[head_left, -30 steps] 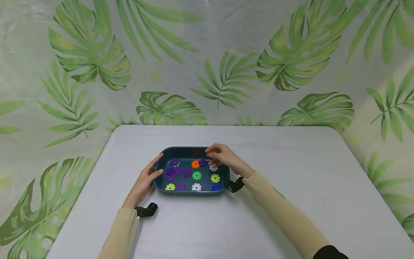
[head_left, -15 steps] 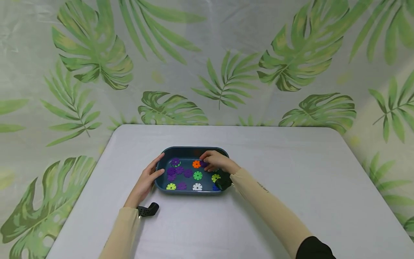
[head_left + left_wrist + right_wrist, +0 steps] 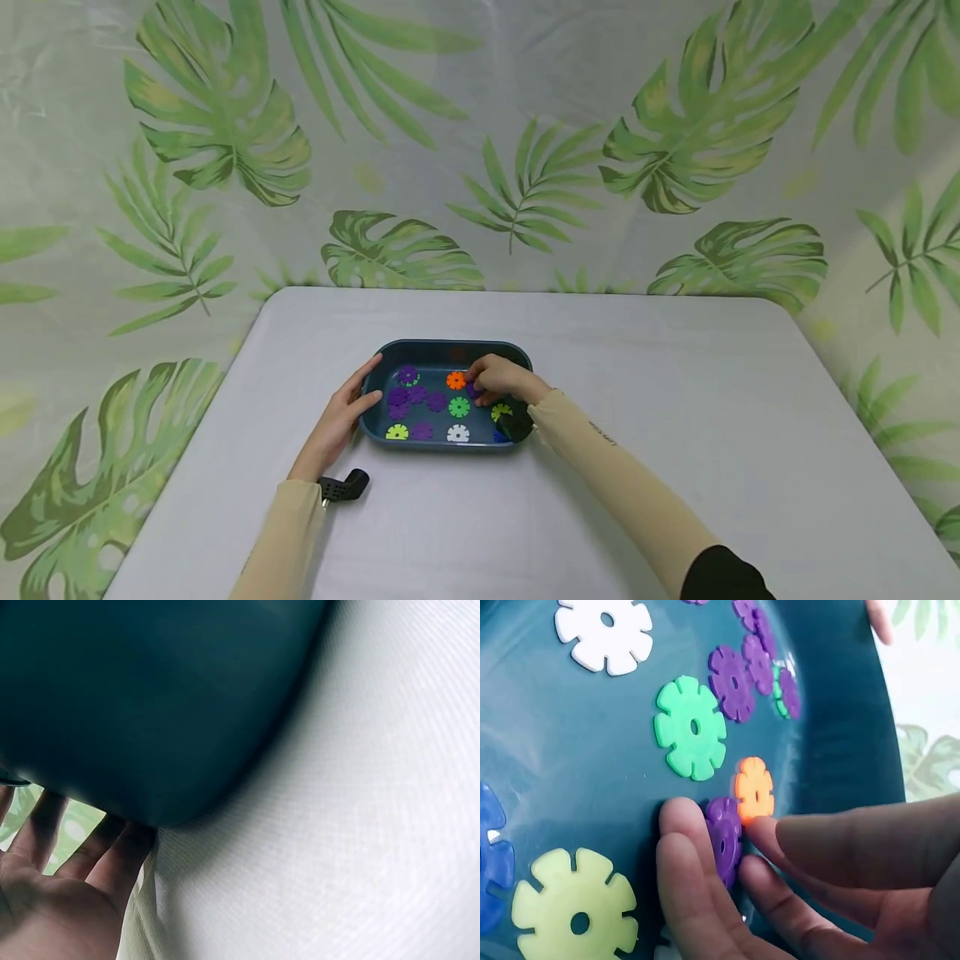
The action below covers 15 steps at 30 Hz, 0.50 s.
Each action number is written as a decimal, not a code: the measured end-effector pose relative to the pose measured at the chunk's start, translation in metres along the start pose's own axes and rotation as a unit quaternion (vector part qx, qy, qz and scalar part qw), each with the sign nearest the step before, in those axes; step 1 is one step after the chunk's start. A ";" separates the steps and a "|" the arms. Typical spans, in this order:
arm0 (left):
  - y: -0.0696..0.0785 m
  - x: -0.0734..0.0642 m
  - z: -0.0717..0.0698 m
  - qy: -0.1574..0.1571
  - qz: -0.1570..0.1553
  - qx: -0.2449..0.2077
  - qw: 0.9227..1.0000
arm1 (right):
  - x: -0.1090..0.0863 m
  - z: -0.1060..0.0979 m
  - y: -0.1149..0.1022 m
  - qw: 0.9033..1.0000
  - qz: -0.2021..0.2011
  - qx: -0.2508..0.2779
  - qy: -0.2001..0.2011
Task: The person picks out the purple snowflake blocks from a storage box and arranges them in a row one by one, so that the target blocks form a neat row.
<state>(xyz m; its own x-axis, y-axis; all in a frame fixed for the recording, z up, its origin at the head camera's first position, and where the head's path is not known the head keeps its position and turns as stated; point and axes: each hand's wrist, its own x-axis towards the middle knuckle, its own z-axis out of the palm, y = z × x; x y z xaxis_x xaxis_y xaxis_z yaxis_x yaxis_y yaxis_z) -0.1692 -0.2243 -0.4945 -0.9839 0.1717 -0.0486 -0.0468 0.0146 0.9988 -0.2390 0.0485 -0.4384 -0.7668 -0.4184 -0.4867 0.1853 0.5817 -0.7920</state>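
Observation:
A dark blue-green tray point(image 3: 442, 446) holds flower-shaped plastic discs with notched edges. My left hand point(image 3: 333, 421) holds the tray's left end, thumb over the rim and fingers along the outer wall; in the left wrist view, fingertips touch that wall point(image 3: 150, 712). Inside the tray, my right hand point(image 3: 506, 379) has its fingers curled about a purple disc point(image 3: 724, 840) at the back right. That disc lies between the fingertips, against an orange disc point(image 3: 755, 793). A white disc is mostly hidden beneath the right hand.
A green disc point(image 3: 459, 407), a white disc point(image 3: 458, 433) and a yellow disc point(image 3: 577, 907) lie apart on the tray floor. Several purple discs point(image 3: 417, 395) cluster at left. A blue disc point(image 3: 491, 859) is near the right end. White cloth point(image 3: 637, 375) covers the table.
My right hand has come from above the tray's right rim leftward and down into it, and its fingers have closed in about the purple disc. My left hand stays on the tray.

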 end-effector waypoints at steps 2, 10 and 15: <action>0.000 0.000 0.000 0.000 0.000 0.000 1.000 | 0.000 0.001 -0.001 1.000 0.004 -0.005 0.000; 0.000 0.000 0.000 0.002 0.002 -0.005 1.000 | 0.004 0.004 0.001 0.999 0.015 -0.024 0.016; -0.001 0.000 0.000 0.000 0.004 -0.007 1.000 | 0.007 0.005 0.002 0.999 0.016 -0.035 0.024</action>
<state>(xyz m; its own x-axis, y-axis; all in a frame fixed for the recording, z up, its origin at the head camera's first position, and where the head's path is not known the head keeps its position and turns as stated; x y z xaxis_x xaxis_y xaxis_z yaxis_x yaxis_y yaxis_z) -0.1689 -0.2246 -0.4951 -0.9844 0.1716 -0.0400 -0.0407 -0.0005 0.9992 -0.2408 0.0428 -0.4451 -0.7897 -0.3658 -0.4924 0.1682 0.6428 -0.7473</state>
